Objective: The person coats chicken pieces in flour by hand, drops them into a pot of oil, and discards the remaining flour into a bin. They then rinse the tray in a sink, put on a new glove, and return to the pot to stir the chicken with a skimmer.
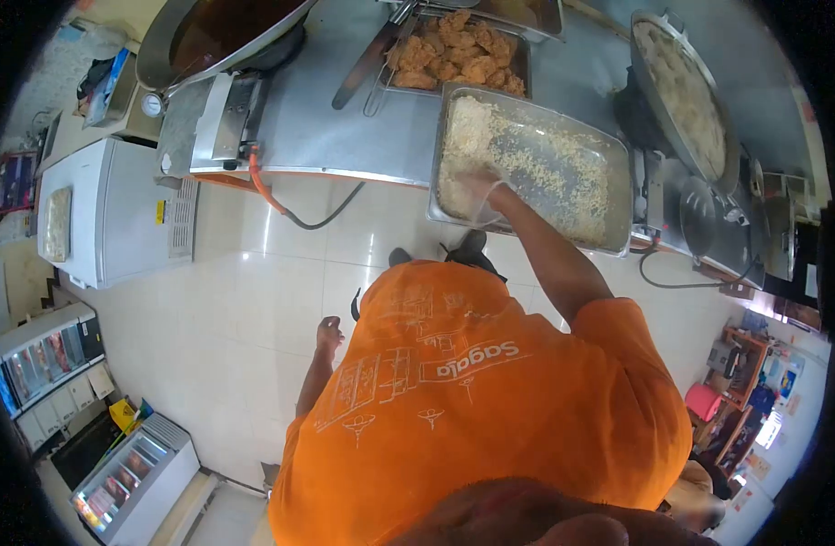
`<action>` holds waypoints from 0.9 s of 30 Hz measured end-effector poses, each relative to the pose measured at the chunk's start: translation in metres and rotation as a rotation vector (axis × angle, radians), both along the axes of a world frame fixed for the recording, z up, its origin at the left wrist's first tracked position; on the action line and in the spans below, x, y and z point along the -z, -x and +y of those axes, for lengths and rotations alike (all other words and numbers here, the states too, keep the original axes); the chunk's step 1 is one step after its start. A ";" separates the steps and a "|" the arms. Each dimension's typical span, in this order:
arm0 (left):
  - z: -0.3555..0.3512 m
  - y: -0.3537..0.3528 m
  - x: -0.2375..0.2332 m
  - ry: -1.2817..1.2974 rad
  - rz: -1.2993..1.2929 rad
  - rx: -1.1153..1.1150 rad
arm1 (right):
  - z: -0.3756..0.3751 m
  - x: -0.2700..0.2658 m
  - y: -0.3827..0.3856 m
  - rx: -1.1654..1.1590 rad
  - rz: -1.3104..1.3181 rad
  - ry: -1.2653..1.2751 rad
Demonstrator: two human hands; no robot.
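Note:
My right hand [479, 187] is down in the pale crumbs [472, 127] at the left end of a metal tray [621, 196]. It is blurred, and its fingers cannot be made out. Clear plastic, like a loose glove cuff, shows around the wrist. Below the counter edge, my left hand [330, 334] hangs beside my body over the floor, its fingers curled in, with nothing visible in it. Browned fried pieces [458, 55] fill another tray just behind the crumb tray. Long-handled tongs or a similar tool [367, 68] lie to their left.
A large pan of dark liquid [226, 36] stands at the upper left, beside a burner [226, 123] with an orange hose [263, 187]. On the right is a wide pan with pale, foamy contents [677, 96]. A white chest appliance [117, 214] stands left.

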State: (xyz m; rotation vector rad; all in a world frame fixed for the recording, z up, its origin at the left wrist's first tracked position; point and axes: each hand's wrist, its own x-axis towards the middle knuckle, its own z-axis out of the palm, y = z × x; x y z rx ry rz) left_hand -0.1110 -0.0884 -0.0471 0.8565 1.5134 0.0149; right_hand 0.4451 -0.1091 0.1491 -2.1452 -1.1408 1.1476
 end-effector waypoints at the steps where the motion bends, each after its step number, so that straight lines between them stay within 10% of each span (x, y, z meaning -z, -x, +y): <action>1: 0.000 -0.007 -0.003 0.013 0.006 -0.015 | 0.003 0.012 0.007 0.141 0.082 -0.047; 5: 0.016 -0.064 -0.038 -0.072 0.091 0.091 | 0.007 -0.014 0.024 0.499 -0.118 0.052; 8: 0.029 -0.093 -0.045 -0.159 0.136 0.194 | 0.002 -0.009 0.013 0.733 0.556 0.004; 10: 0.034 -0.112 -0.053 -0.168 0.155 0.215 | -0.002 -0.002 0.005 0.720 0.444 -0.059; 19: 0.023 -0.147 -0.077 -0.229 0.121 0.143 | -0.083 0.004 -0.122 0.256 -0.052 -0.262; 22: 0.001 -0.145 -0.080 -0.174 0.165 0.117 | -0.116 0.108 -0.202 -0.218 -0.628 -0.036; 27: -0.031 -0.120 -0.066 -0.191 0.154 0.175 | -0.070 -0.014 -0.131 -0.150 -0.660 0.351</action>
